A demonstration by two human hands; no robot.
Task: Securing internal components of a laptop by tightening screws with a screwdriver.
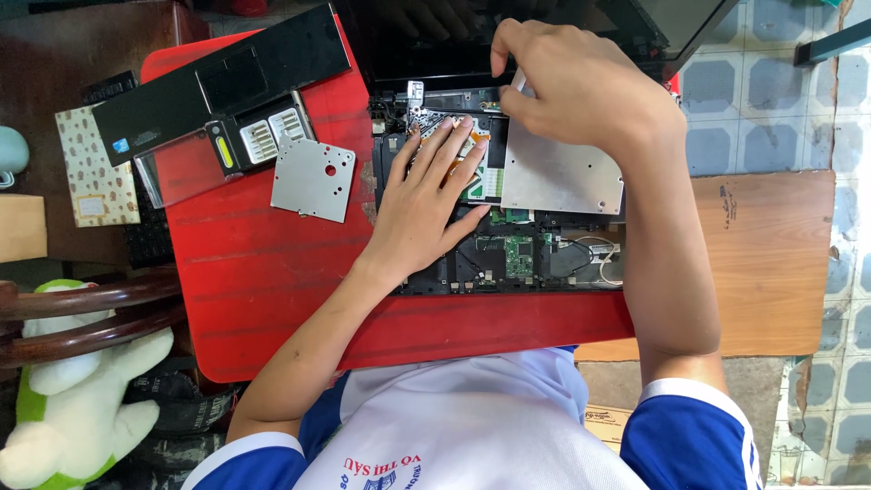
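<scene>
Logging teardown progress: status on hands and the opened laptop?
Left hand flat on the opened laptop internals. Right hand pinching something small by the hinge, above the silver drive. Removed palmrest panel and metal plate aside on red table.

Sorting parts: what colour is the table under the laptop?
Red, seen in the head view: table beneath the laptop.

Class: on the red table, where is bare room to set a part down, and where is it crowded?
Free: red table below the loose metal plate, left of the left hand. Crowded: opened laptop base, under both hands; right hand.
</scene>
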